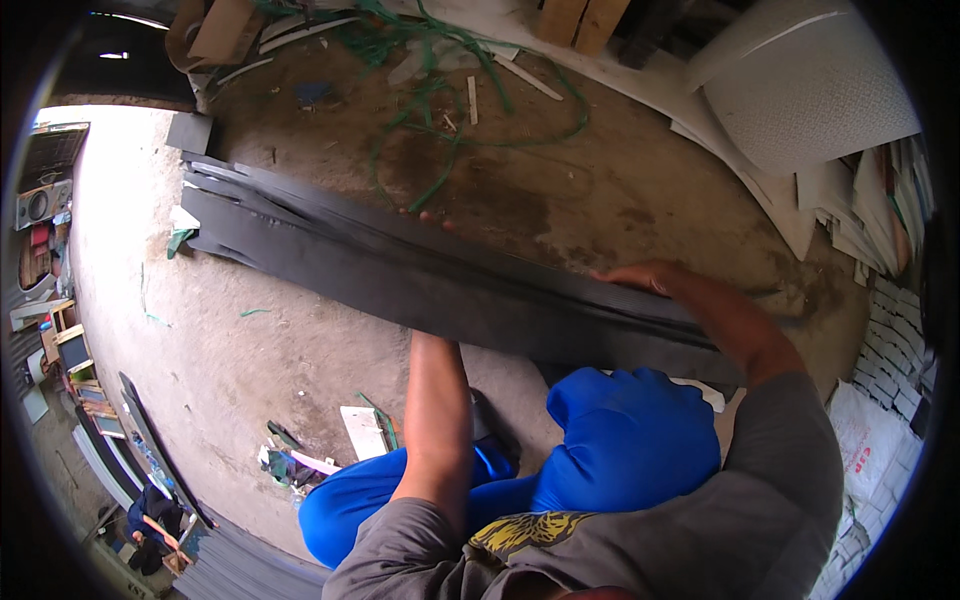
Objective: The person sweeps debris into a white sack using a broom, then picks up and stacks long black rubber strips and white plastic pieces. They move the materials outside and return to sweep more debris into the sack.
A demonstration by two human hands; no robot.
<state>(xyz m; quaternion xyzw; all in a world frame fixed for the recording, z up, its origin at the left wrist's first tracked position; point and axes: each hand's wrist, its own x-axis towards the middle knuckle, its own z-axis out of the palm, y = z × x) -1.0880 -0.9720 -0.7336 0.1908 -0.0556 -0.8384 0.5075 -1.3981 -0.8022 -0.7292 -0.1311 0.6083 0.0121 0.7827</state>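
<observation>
1. A grey shirt (680,545) with a yellow print (525,532) fills the foreground.
2. A bundle of dark strips (450,290) spans 2 hands beyond blue-clad knees (635,435) — left hand (426,217) gripping, fingertips curled over the far edge; right hand (640,275) along that edge, its closure unclear.
3. Likely best kept level, layers squared, hands well spread.
4. Red lettering marks a white sack (858,415), right.

1. The head view looks steeply down from the wearer's head, through a wide fisheye lens with a dark, curved rim.
2. The wearer's shirt (650,540) sits very close, along the lower edge.
3. The dark strips (450,290) cross mid-frame, nearer than the floor (260,340); a co-worker (148,515) appears far off, lower left.
</observation>
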